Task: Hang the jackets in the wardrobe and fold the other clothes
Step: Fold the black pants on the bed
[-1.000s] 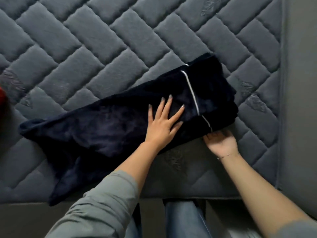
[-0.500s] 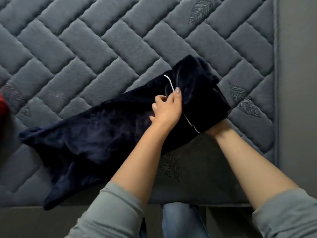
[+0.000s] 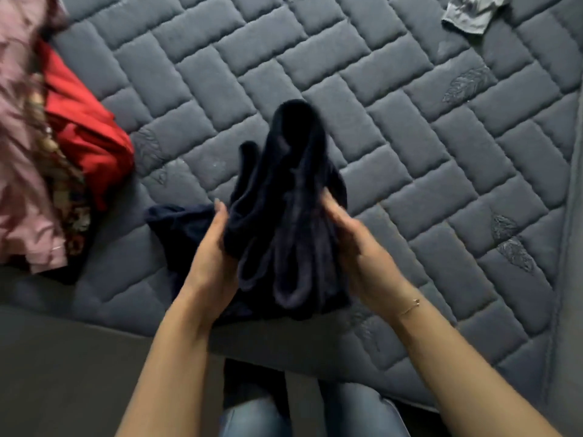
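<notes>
A dark navy plush garment (image 3: 293,190) is bunched into a thick, folded bundle just above the grey quilted mattress (image 3: 410,137). My left hand (image 3: 209,257) holds its left side and my right hand (image 3: 359,247) holds its right side. Both thumbs lie along the fabric, and the fingers are hidden under it. One loose end of the garment trails on the mattress to the left of my left hand. The frame is blurred by motion.
A red garment (image 3: 85,130), a pink garment (image 3: 19,152) and a patterned cloth (image 3: 69,197) are heaped at the left edge of the mattress. A grey garment (image 3: 470,11) lies at the far right corner. My jeans-clad legs (image 3: 252,414) stand against the mattress's front edge.
The garment lay stretched out flat with my left hand pressing it. Now it is folded over and gathered between both hands. The view has swung left and shows the heap of clothes.
</notes>
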A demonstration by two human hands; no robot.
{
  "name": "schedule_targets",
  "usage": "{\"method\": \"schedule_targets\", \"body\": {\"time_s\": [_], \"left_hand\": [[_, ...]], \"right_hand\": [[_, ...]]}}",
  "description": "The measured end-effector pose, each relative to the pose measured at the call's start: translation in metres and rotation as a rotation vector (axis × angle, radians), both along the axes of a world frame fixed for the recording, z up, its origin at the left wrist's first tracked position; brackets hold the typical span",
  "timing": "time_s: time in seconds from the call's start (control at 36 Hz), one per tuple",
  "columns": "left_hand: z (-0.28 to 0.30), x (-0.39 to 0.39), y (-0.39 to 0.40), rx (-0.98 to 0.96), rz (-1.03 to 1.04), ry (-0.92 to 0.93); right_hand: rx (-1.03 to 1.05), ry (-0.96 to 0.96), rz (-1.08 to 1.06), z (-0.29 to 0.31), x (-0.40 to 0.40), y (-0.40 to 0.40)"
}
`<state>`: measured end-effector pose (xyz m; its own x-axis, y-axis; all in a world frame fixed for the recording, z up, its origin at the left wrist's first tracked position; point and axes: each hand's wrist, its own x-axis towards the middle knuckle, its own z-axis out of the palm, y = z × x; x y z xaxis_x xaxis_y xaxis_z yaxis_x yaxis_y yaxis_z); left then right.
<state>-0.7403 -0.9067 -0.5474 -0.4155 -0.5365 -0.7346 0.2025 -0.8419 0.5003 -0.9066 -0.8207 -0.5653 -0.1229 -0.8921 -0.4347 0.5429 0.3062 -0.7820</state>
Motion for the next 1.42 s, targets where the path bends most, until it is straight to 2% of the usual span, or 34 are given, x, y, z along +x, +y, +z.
{"method": "schedule_targets", "body": {"time_s": [0.06,0.17,0.28,0.33,0.42,0.53,0.61,0.67,0.75,0.81,0.92,1.03,1.14,1.19,1.28,1.36,1.42], "left_hand": [[-0.001,0.041,-0.004,0.043,0.059,-0.028],[-0.020,0.105,-0.010,0.072,0.197,-0.092],[-0.043,0.144,-0.010,0.095,0.101,-0.137],[-0.052,0.153,-0.010,0.048,0.009,-0.187],[-0.063,0.168,-0.010,-0.024,0.014,-0.277],[-0.077,0.182,-0.010,-0.130,-0.135,-0.327],[-0.089,0.180,-0.008,-0.235,-0.220,-0.507],[-0.097,0.175,-0.004,-0.276,-0.158,-0.587],[-0.107,0.178,0.006,-0.285,-0.009,-0.594],[-0.116,0.187,0.010,-0.271,0.081,-0.588],[-0.133,0.202,0.022,-0.122,0.123,-0.562],[-0.138,0.213,0.025,0.050,0.001,-0.613],[-0.134,0.216,0.018,0.132,-0.039,-0.590],[-0.130,0.215,0.014,0.196,-0.025,-0.486],[-0.121,0.210,0.012,0.339,-0.007,-0.197],[-0.117,0.204,0.016,0.366,0.101,-0.107],[-0.110,0.198,0.019,0.340,0.179,-0.133]], "right_hand": [[0.010,0.250,0.216,-0.004,0.042,-0.017],[0.068,0.474,0.494,-0.017,0.110,-0.049],[0.111,0.800,0.734,-0.031,0.156,-0.061],[0.090,0.894,0.780,-0.034,0.165,-0.060],[0.087,0.866,0.756,-0.037,0.167,-0.055],[0.106,0.604,0.629,-0.033,0.155,-0.051],[0.050,0.631,0.561,-0.032,0.151,-0.056],[-0.074,0.870,0.401,-0.035,0.149,-0.059],[-0.190,1.330,0.169,-0.049,0.147,-0.063],[-0.144,1.456,0.253,-0.062,0.153,-0.072],[0.060,1.693,0.684,-0.100,0.175,-0.080],[0.140,1.763,0.778,-0.121,0.180,-0.089],[0.136,1.768,0.779,-0.125,0.178,-0.090],[0.121,1.777,0.764,-0.126,0.176,-0.090],[0.113,1.760,0.738,-0.125,0.175,-0.091],[0.081,1.653,0.641,-0.115,0.172,-0.089],[0.019,1.467,0.482,-0.100,0.167,-0.080]]}}
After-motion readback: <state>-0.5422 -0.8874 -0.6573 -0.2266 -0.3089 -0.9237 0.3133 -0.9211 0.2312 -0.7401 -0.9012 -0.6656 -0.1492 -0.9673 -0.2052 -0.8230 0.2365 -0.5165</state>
